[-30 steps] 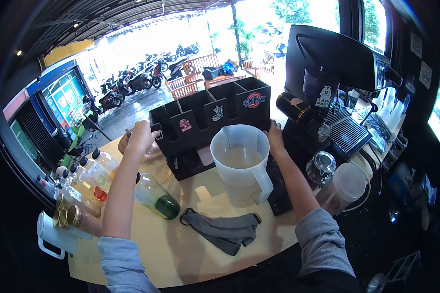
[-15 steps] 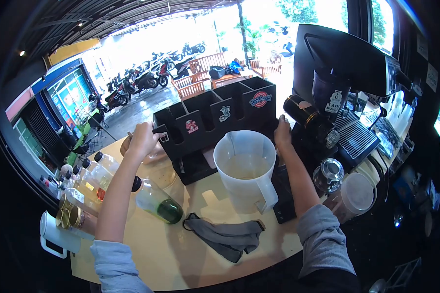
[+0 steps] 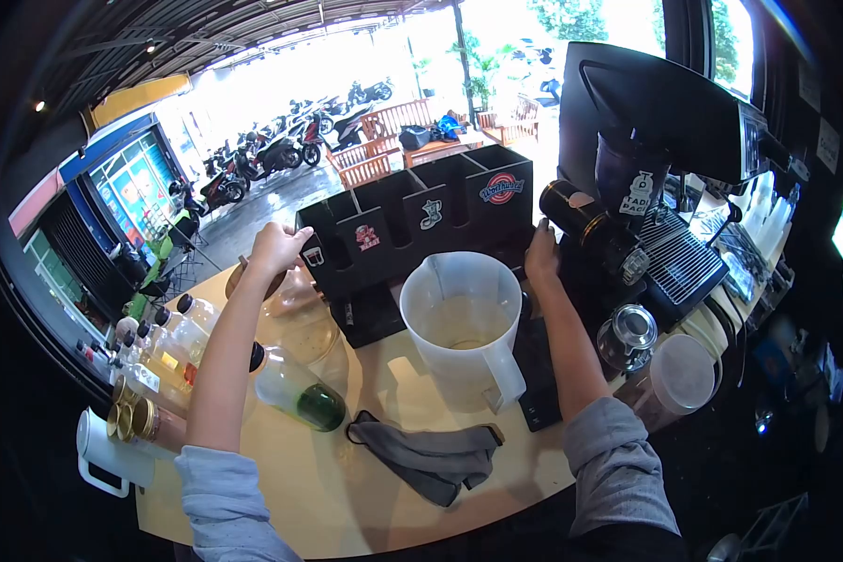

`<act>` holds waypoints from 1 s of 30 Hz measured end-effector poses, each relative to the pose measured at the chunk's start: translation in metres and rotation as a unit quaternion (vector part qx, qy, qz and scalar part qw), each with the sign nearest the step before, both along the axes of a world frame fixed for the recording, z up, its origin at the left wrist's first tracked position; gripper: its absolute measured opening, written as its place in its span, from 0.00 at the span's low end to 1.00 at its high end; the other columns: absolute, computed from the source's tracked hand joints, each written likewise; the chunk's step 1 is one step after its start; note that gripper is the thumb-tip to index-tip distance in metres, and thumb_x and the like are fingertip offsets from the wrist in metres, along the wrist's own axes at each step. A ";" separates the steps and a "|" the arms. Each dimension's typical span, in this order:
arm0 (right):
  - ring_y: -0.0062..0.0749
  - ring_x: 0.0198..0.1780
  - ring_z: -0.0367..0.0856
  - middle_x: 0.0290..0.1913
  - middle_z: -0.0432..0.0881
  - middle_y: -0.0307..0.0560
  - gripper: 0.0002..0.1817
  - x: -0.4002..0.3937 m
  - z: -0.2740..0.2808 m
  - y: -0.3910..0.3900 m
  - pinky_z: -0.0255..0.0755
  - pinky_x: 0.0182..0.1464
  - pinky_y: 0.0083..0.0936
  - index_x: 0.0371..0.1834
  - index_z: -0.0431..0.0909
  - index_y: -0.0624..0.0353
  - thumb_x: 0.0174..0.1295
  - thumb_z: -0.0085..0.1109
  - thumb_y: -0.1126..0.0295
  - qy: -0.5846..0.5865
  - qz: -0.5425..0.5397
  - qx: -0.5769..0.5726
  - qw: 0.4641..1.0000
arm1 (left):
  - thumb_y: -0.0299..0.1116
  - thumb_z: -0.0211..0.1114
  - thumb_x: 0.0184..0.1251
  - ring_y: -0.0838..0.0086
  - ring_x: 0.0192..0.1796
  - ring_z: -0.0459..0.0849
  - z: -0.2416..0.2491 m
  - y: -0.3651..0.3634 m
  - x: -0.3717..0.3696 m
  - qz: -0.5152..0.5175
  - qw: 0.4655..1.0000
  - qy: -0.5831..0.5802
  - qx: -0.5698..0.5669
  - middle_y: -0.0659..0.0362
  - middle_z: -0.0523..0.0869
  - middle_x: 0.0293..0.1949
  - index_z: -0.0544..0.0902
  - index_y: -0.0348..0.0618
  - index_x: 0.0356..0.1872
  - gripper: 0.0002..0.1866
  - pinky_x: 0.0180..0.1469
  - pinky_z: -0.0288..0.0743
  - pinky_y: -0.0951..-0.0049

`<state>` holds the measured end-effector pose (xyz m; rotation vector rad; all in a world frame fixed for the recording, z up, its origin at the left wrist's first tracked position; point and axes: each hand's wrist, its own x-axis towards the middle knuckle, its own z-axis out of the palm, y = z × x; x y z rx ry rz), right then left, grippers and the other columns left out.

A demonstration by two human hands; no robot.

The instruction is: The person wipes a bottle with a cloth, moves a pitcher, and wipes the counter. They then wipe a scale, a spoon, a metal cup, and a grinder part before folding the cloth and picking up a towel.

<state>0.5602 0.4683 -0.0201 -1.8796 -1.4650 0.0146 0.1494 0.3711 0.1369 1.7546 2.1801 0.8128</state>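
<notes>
A black compartment organizer [image 3: 398, 245] with stickers on its front stands at the back of the table. My left hand [image 3: 279, 251] is closed at its upper left corner, fingers pinched against the edge. At the opposite end, my right hand [image 3: 541, 255] is closed on the organizer's right side, with some fingers hidden behind it. In front of the organizer stands a translucent plastic pitcher [image 3: 459, 361], close to my right forearm, with a little pale content at the bottom. A grey cloth [image 3: 431, 454] lies crumpled nearer to me.
A clear bottle with green liquid [image 3: 320, 405] lies tilted beside my left forearm. Several bottles [image 3: 183, 328] and a white jug [image 3: 112, 450] line the table's left edge. On the right are a black grinder [image 3: 585, 225], a coffee machine [image 3: 674, 267] and a lidded container [image 3: 681, 375].
The organizer has shifted slightly away from the pitcher, up and to the right. My left hand has moved up on its corner, uncovering the small sticker there. My right hand stays at its end.
</notes>
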 end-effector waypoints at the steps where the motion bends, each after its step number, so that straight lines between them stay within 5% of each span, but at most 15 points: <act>1: 0.52 0.53 0.77 0.51 0.74 0.59 0.27 0.000 0.001 -0.002 0.75 0.53 0.39 0.57 0.63 0.65 0.52 0.60 0.81 0.000 0.000 0.000 1.000 | 0.43 0.62 0.65 0.71 0.22 0.85 0.000 0.000 0.001 0.000 1.000 0.000 0.000 0.52 0.86 0.29 0.81 0.29 0.37 0.21 0.21 0.78 0.78; 3: 0.48 0.48 0.81 0.54 0.74 0.58 0.20 0.000 0.002 -0.004 0.78 0.49 0.37 0.57 0.63 0.63 0.60 0.50 0.80 -0.022 -0.001 -0.006 1.000 | 0.46 0.63 0.62 0.73 0.20 0.85 0.001 0.001 0.003 0.014 1.000 -0.015 0.013 0.52 0.85 0.20 0.83 0.32 0.28 0.21 0.24 0.79 0.76; 7: 0.53 0.53 0.76 0.52 0.73 0.60 0.24 -0.003 0.003 -0.009 0.74 0.53 0.41 0.55 0.64 0.66 0.53 0.57 0.81 0.020 0.002 0.026 0.999 | 0.46 0.64 0.61 0.72 0.21 0.86 0.005 0.000 0.005 0.017 1.000 -0.020 0.008 0.52 0.85 0.21 0.83 0.31 0.29 0.21 0.24 0.80 0.77; 15: 0.56 0.54 0.74 0.53 0.71 0.60 0.18 -0.008 0.013 -0.022 0.71 0.55 0.43 0.52 0.66 0.68 0.57 0.47 0.78 0.103 -0.024 0.029 0.994 | 0.46 0.66 0.59 0.74 0.22 0.86 0.001 -0.001 0.013 0.015 0.999 -0.039 0.031 0.53 0.86 0.21 0.84 0.33 0.28 0.21 0.26 0.80 0.77; 23: 0.59 0.60 0.70 0.65 0.58 0.67 0.36 -0.017 0.012 -0.025 0.70 0.59 0.41 0.66 0.51 0.72 0.55 0.53 0.73 0.143 -0.006 -0.016 0.990 | 0.49 0.64 0.60 0.76 0.20 0.85 0.000 0.001 0.023 0.021 0.999 -0.021 0.019 0.54 0.85 0.20 0.84 0.37 0.24 0.21 0.27 0.79 0.77; 25: 0.59 0.63 0.66 0.68 0.53 0.69 0.39 -0.020 0.004 -0.019 0.66 0.62 0.41 0.68 0.46 0.72 0.55 0.54 0.70 0.157 0.004 -0.018 0.987 | 0.50 0.64 0.60 0.75 0.22 0.85 0.003 0.001 0.023 0.021 1.000 -0.019 0.012 0.55 0.85 0.19 0.84 0.36 0.26 0.22 0.28 0.79 0.78; 27: 0.60 0.67 0.62 0.71 0.47 0.70 0.43 -0.023 0.003 -0.022 0.63 0.65 0.42 0.70 0.42 0.72 0.54 0.54 0.67 0.169 0.016 -0.019 0.985 | 0.51 0.64 0.60 0.74 0.24 0.86 0.008 -0.002 0.026 0.017 1.000 0.004 -0.017 0.52 0.87 0.26 0.83 0.33 0.38 0.25 0.29 0.80 0.77; 28: 0.60 0.69 0.58 0.72 0.42 0.70 0.46 -0.023 0.008 -0.027 0.59 0.67 0.41 0.71 0.38 0.72 0.54 0.55 0.64 0.171 0.027 -0.053 0.983 | 0.52 0.64 0.59 0.68 0.36 0.88 0.010 -0.008 0.032 0.054 0.998 0.001 -0.014 0.46 0.86 0.38 0.76 0.31 0.52 0.32 0.40 0.80 0.71; 29: 0.59 0.71 0.54 0.73 0.36 0.71 0.49 -0.024 0.013 -0.032 0.56 0.69 0.41 0.71 0.35 0.72 0.54 0.55 0.62 0.171 0.040 -0.088 0.981 | 0.52 0.64 0.59 0.68 0.36 0.88 0.012 -0.012 0.030 0.056 0.998 -0.001 -0.013 0.46 0.86 0.38 0.76 0.31 0.52 0.32 0.40 0.80 0.71; 30: 0.58 0.73 0.50 0.72 0.42 0.73 0.49 -0.025 0.016 -0.034 0.54 0.70 0.40 0.70 0.44 0.75 0.51 0.58 0.58 0.178 0.043 -0.097 0.978 | 0.52 0.63 0.59 0.65 0.43 0.86 0.014 -0.013 0.028 0.041 0.998 0.036 0.012 0.44 0.84 0.43 0.73 0.31 0.55 0.34 0.47 0.78 0.68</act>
